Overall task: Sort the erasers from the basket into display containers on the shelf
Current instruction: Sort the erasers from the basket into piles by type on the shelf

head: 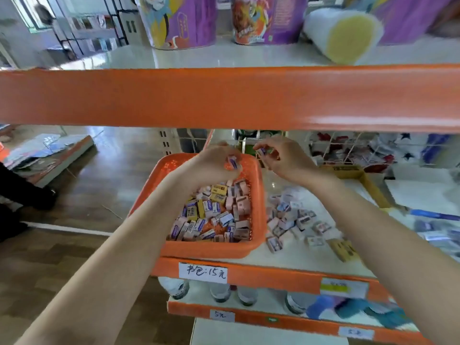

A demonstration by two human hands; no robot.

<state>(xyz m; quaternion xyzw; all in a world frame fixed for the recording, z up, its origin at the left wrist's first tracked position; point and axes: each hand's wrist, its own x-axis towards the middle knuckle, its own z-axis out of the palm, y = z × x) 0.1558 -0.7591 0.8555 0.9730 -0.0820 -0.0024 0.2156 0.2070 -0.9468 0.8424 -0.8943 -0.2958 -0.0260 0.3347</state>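
The left forearm [112, 257] and right forearm [385, 232], both bare, reached in from the bottom corners toward the middle shelf board [286, 260], a pale surface with an orange front edge. The left hand [216, 163] hovered over the far end of the orange plastic mesh basket [211, 249], its fingers curled round a small purple-and-white wrapped eraser [232, 162]. The right hand [286, 158] was just beyond the basket's far right corner, pinching a second small wrapped eraser [262, 151] between thumb and fingertips. The two hands were close together but not touching.

The basket sat at the left front corner of the shelf board, its near rim at the orange edge. Inside lay a heap of boxed erasers [216, 212] in pink, yellow and purple wrappers. Just beside its right wall, a loose pile of pale erasers [293, 220] lay on the bare board. A white wire rack [348, 148] stood at the back right, its contents too blurred to tell. A handwritten paper price label [202, 272] was stuck to the front edge below the basket.
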